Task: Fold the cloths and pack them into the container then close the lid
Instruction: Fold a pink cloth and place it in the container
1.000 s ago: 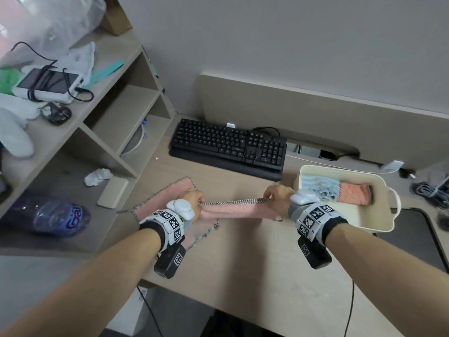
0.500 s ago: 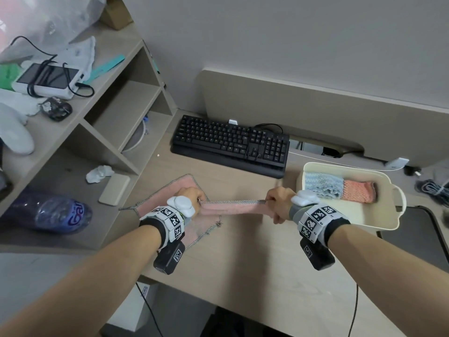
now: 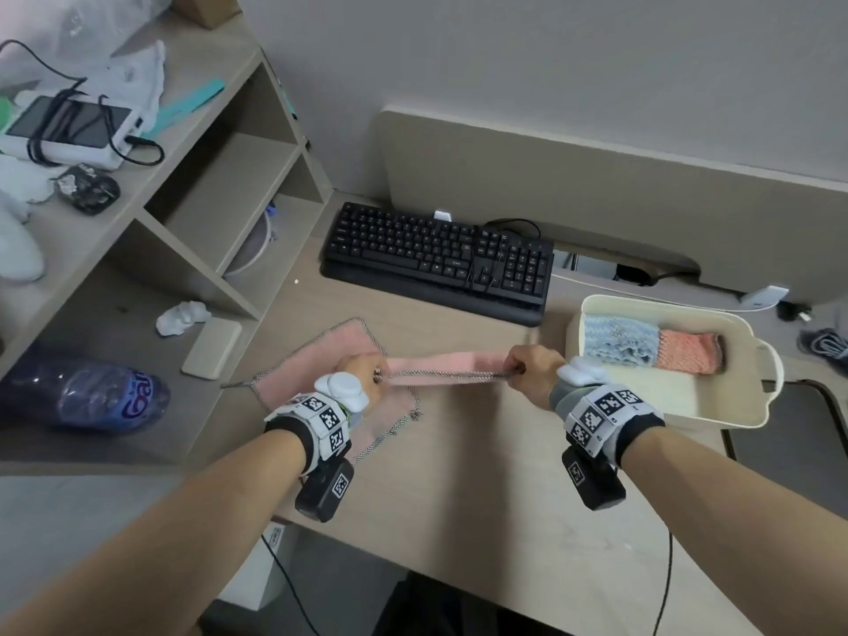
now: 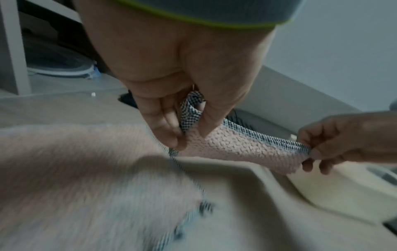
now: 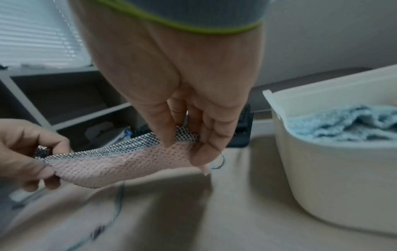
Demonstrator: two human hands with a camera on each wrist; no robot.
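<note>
A pink cloth (image 3: 321, 351) with a black-and-white checked edge lies partly on the desk, one edge lifted and stretched taut. My left hand (image 3: 362, 378) pinches that edge (image 4: 189, 118) at one corner. My right hand (image 3: 527, 371) pinches the other corner (image 5: 184, 137), close to the container. The cream container (image 3: 734, 406) stands open at the right, with a folded blue cloth (image 3: 619, 337) and a folded orange cloth (image 3: 688, 355) inside. In the right wrist view the container wall (image 5: 343, 178) and blue cloth (image 5: 343, 125) are close by. No lid is seen.
A black keyboard (image 3: 436, 259) lies behind the cloth. A shelf unit (image 3: 151, 231) at the left holds a purple bottle (image 3: 87, 397), crumpled tissue (image 3: 181, 316) and a small beige case (image 3: 213, 348). A dark mat (image 3: 794, 442) lies right of the container.
Both hands have kept their pinch on the checked edge and lifted it slightly, pulling it taut. The view has shifted a little; the container has not moved.
</note>
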